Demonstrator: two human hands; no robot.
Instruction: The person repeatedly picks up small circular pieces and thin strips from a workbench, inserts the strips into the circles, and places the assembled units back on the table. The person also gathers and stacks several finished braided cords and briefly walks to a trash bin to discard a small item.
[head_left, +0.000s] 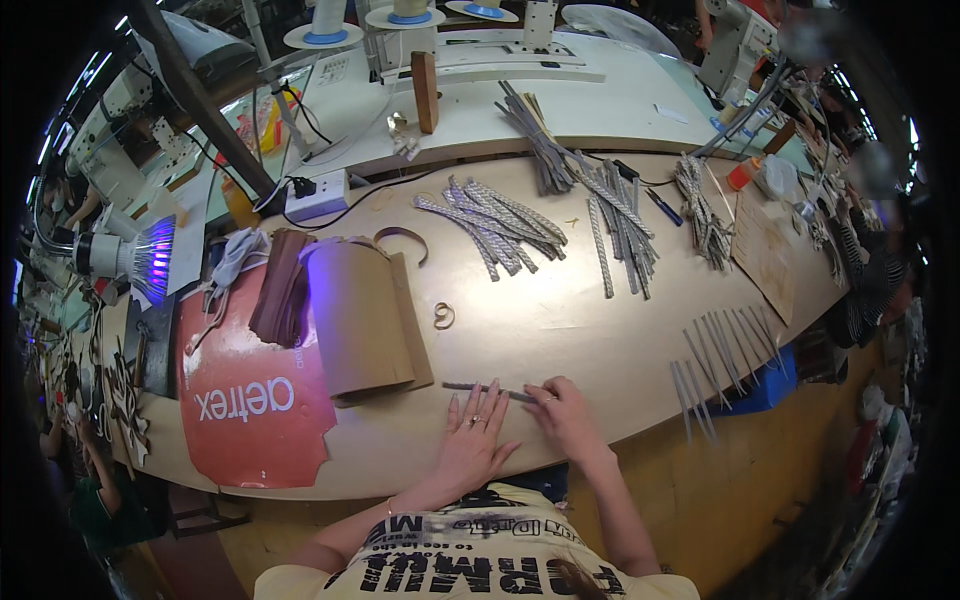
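A narrow dark grey strip lies on the brown-covered tabletop near its front edge. My left hand rests flat on the table with its fingers spread, the fingertips over the strip's middle. At the strip's right end, my right hand pinches it between thumb and fingers. Part of the strip is hidden under the fingers. Farther back lie a pile of patterned silvery strips, a second group of grey and patterned strips and a bundle of plain grey strips.
Left of my hands stands a curved brown cardboard piece beside a red sheet and a stack of maroon strips. Thin grey strips hang over the right edge. A lit lamp reaches in at left. A small tan ring lies mid-table.
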